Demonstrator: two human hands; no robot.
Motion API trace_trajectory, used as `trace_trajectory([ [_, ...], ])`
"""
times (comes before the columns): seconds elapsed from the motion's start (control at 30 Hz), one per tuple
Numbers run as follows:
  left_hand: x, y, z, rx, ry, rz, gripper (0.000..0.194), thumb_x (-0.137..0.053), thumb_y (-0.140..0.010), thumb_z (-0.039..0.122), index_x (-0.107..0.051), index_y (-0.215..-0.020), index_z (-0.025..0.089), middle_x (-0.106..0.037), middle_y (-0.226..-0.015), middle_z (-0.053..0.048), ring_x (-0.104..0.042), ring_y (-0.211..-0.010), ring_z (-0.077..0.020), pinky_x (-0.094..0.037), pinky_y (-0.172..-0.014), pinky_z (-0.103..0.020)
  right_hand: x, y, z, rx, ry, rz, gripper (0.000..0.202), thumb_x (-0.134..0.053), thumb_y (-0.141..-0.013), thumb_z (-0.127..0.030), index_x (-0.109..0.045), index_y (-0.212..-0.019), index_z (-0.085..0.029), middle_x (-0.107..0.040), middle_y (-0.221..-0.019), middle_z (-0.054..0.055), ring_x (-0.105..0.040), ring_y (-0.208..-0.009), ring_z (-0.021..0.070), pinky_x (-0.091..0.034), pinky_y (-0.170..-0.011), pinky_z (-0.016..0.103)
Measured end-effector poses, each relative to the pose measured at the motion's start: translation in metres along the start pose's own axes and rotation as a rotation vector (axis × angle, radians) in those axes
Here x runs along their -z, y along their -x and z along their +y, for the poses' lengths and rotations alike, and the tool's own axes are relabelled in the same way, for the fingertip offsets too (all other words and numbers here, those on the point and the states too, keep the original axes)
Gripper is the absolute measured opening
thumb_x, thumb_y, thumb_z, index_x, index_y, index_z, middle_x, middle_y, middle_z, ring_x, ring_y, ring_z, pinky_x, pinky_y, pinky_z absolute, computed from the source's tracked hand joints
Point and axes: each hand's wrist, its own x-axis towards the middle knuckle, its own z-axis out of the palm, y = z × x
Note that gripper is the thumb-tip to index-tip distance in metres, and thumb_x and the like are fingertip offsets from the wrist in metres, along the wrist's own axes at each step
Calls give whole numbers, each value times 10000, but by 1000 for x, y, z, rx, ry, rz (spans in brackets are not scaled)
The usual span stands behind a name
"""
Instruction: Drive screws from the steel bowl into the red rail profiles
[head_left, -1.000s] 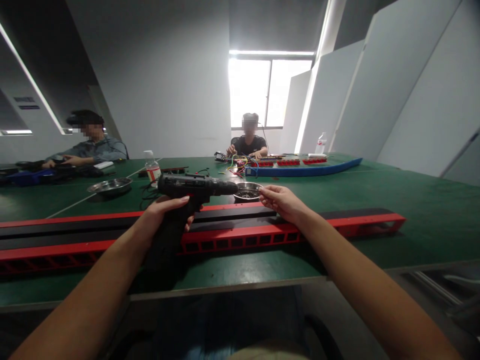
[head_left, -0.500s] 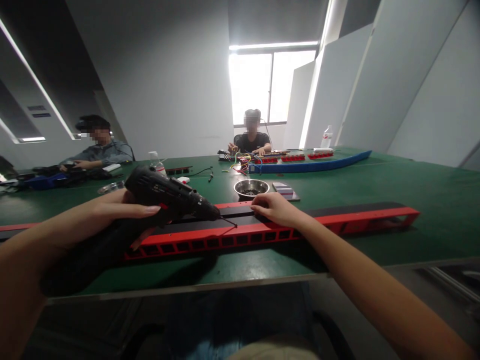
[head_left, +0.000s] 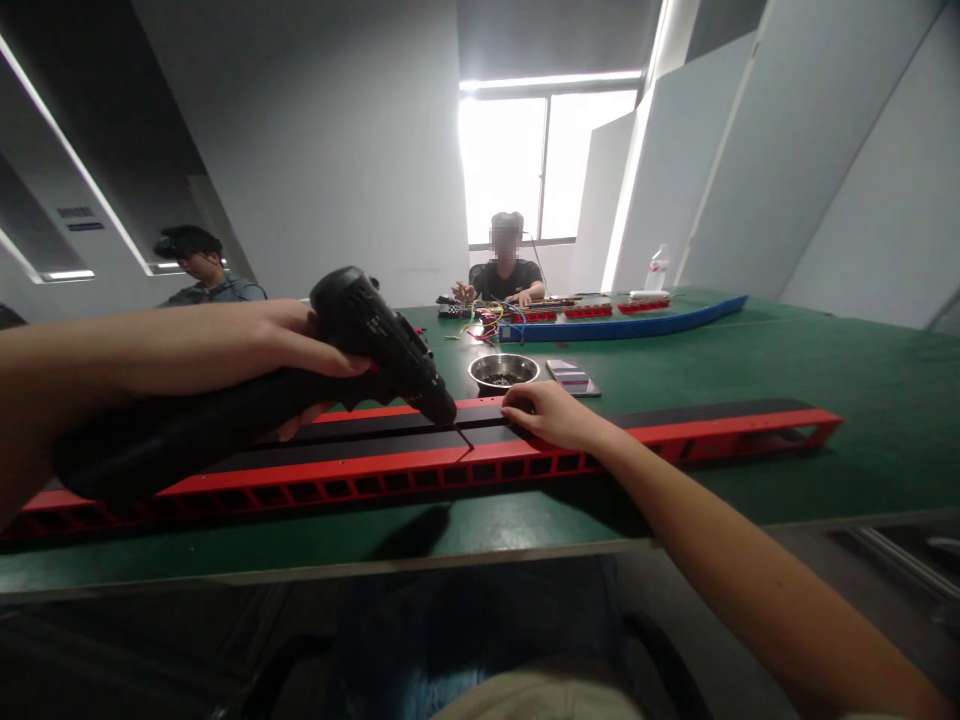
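My left hand (head_left: 300, 345) is wrapped round the grip of a black cordless drill (head_left: 382, 340). The drill tilts steeply, and its long thin bit points down at the near red edge of a long red-and-black rail (head_left: 420, 467), with the tip at or just over that edge. A row of square openings runs along the rail's front side. Just right of the bit, my right hand (head_left: 551, 415) rests on the rail's dark top with fingers curled and pressed together. Whatever those fingertips may pinch is hidden.
Behind the rail, a steel bowl (head_left: 504, 372) holds small dark pieces, beside a phone (head_left: 574, 378). Farther back lie a long blue rail (head_left: 622, 333), red slotted parts (head_left: 589, 311), coloured wires (head_left: 491, 320) and a bottle (head_left: 658, 268). Two people sit across the green table (head_left: 750, 370).
My left hand and the drill body have risen and swung to a steeper angle, while the bit tip stays near the same spot on the rail. My right hand has hardly moved.
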Motion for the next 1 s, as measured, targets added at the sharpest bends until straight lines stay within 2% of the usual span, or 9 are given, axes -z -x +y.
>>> trace_trajectory([
  [0.1,0,-8,19,-24,-203,-156,402,-879,-646,317,-796,-1007,162,-710,-851,-54,-719,-843,-275,-557,-678,-281,0,0,1,0,3,3,188,-582,-934,-284,-726,-944,-165,-743,-894,64,-643,-764,169,-449,-689,276],
  [0.23,-1,-19,43,-255,-570,-198,410,-836,-714,383,-765,-1020,119,-668,-886,-23,-662,-946,-243,-475,-778,-248,-2,0,2,1,-8,7,191,-587,-931,-290,-727,-961,-164,-746,-905,65,-643,-759,165,-449,-690,274],
  [0.33,-17,-19,55,-389,-858,-104,457,-834,-684,467,-734,-948,109,-588,-800,-25,-610,-1048,-309,-421,-859,-295,-3,0,4,9,-15,20,195,-588,-934,-301,-729,-959,-169,-749,-918,64,-649,-771,165,-452,-697,271],
  [0.43,-42,-16,60,-551,-1013,100,566,-895,-566,490,-694,-969,148,-558,-791,-41,-557,-1145,-400,-368,-955,-407,-5,0,6,12,-10,22,203,-589,-939,-315,-735,-958,-174,-750,-905,64,-654,-772,169,-446,-689,269],
  [0.53,-60,-18,61,-647,-1116,246,515,-798,-694,526,-669,-1005,137,-590,-804,-80,-596,-1091,-416,-345,-970,-503,-5,-1,7,22,-4,20,203,-593,-940,-315,-738,-958,-174,-752,-908,68,-653,-761,168,-441,-681,265],
  [0.6,-65,-20,62,-675,-1173,280,477,-723,-761,540,-673,-980,120,-610,-803,-104,-635,-1007,-393,-380,-925,-502,-5,0,6,29,2,20,204,-593,-941,-315,-738,-963,-174,-752,-917,72,-653,-764,169,-442,-684,265],
  [0.77,-65,-26,66,-715,-1271,307,576,-666,-742,665,-697,-927,120,-598,-733,-110,-665,-852,-359,-446,-785,-465,-6,-1,5,21,35,25,220,-583,-949,-336,-734,-960,-176,-748,-902,75,-649,-758,175,-451,-684,271],
  [1.0,-64,-20,65,-713,-1290,343,526,-601,-790,641,-699,-913,139,-547,-648,-78,-667,-761,-317,-455,-744,-434,-6,0,3,11,59,33,219,-583,-947,-336,-737,-971,-182,-748,-921,83,-644,-755,178,-442,-669,269],
])
